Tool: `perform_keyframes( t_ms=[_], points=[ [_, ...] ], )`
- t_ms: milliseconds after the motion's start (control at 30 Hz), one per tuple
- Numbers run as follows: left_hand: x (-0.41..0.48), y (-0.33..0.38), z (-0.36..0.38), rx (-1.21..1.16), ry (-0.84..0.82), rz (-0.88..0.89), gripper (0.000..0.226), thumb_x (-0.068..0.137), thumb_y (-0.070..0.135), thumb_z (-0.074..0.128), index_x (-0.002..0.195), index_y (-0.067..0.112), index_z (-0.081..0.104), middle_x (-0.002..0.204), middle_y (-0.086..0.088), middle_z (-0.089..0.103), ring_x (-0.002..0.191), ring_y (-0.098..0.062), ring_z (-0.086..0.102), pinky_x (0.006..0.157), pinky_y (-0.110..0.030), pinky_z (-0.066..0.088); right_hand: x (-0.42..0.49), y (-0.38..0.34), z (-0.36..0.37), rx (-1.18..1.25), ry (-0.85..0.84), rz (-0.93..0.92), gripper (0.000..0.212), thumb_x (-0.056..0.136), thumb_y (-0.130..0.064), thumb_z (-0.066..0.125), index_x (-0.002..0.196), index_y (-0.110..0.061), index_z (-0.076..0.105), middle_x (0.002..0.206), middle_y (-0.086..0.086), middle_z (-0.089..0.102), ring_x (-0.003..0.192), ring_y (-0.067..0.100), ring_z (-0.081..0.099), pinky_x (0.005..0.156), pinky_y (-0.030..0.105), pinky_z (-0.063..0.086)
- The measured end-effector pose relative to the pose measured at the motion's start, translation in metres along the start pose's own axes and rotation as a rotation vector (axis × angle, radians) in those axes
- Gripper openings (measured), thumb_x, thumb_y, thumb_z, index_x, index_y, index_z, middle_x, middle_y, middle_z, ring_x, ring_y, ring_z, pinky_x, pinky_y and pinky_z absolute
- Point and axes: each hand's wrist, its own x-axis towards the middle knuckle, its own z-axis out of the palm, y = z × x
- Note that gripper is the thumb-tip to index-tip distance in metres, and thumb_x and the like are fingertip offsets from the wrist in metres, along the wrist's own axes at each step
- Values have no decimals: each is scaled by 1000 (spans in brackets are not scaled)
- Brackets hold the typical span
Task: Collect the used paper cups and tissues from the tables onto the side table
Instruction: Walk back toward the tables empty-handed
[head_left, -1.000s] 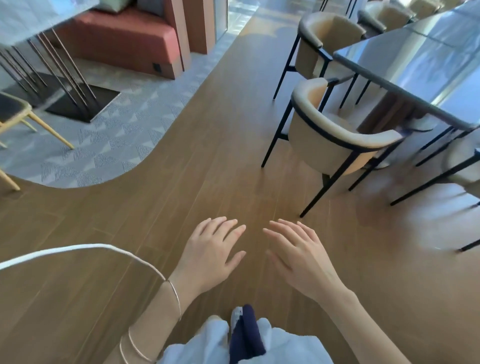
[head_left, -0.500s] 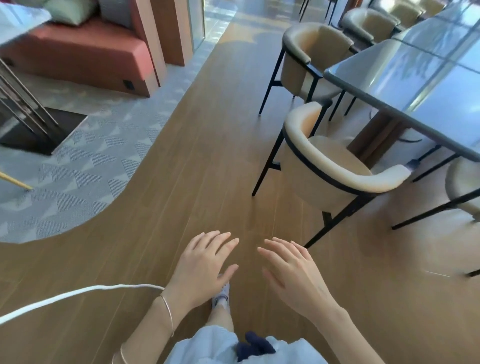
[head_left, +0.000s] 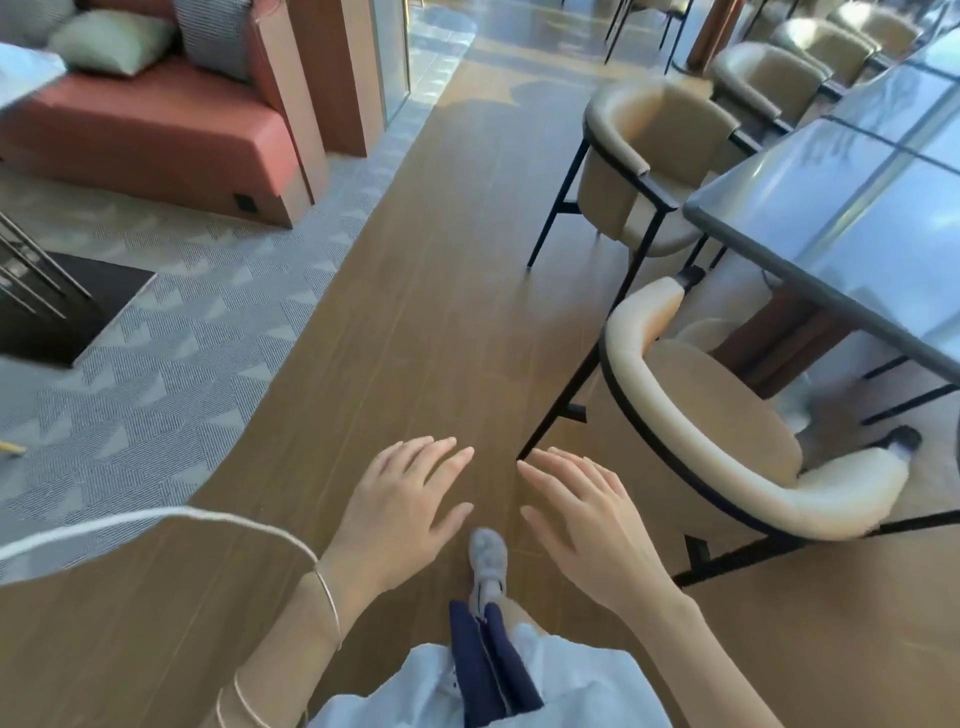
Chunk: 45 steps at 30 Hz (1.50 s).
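Fingers (head_left: 436, 457) of the left hand (head_left: 400, 514) straight, slightly spread, palm down, holding nothing. The right hand (head_left: 587, 525) is the same, released, just beside the left, both over the brown wood-plank floor (head_left: 441, 312). Thin silver bangle (head_left: 330, 597) on the left wrist, with a white cable (head_left: 156, 519) arcing off to the left. Grey sneaker (head_left: 487, 558) is on the floor between the hands. Beige padded armchair with black metal frame (head_left: 727, 441) is near the right hand and tucked to the long glossy grey table (head_left: 831, 218) at right. Its tabletop near corner shows only glare, and I can't tell what sits farther along. Red sofa (head_left: 145, 135) and grey patterned carpet (head_left: 182, 364) far left.
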Motion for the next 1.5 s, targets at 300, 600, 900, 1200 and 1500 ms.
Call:
perform_keyframes(
  t_ms=[300, 600, 900, 1200, 1500],
  points=[
    [163, -76, 7, 1, -48, -54, 49, 87, 42, 55, 131, 21, 51, 131, 0, 54, 122, -22, 49, 103, -38, 36, 175, 82, 17, 18, -100, 10, 36, 89, -37, 55, 124, -27, 54, 128, -5, 56, 121, 16, 50, 99, 34, 37],
    [347, -146, -21, -3, 42, -68, 49, 88, 41, 54, 132, 19, 49, 134, -3, 51, 124, -24, 45, 104, -40, 34, 367, 157, -13, -4, 33, -30, 36, 89, -31, 55, 123, -20, 56, 125, 0, 59, 120, 20, 51, 98, 39, 41],
    [476, -230, -4, -25, -47, -51, 49, 85, 38, 59, 130, 19, 52, 131, -2, 54, 122, -24, 48, 103, -39, 36, 504, 203, 22, 23, -14, 37, 36, 88, -33, 56, 123, -24, 56, 126, -3, 58, 118, 17, 51, 96, 35, 40],
    [658, -351, -45, -13, 8, 25, 48, 84, 37, 61, 128, 19, 53, 131, -2, 54, 121, -23, 49, 101, -38, 37, 717, 238, 10, -13, 106, 46, 39, 87, -32, 56, 125, -22, 54, 126, -2, 58, 122, 20, 49, 100, 40, 40],
    [787, -427, -43, -6, -36, 98, 48, 87, 44, 42, 127, 21, 54, 131, 1, 54, 120, -21, 50, 101, -35, 37, 846, 287, 24, -61, 51, 50, 49, 78, -26, 70, 124, -21, 56, 126, 1, 58, 119, 21, 52, 99, 39, 38]
  ],
)
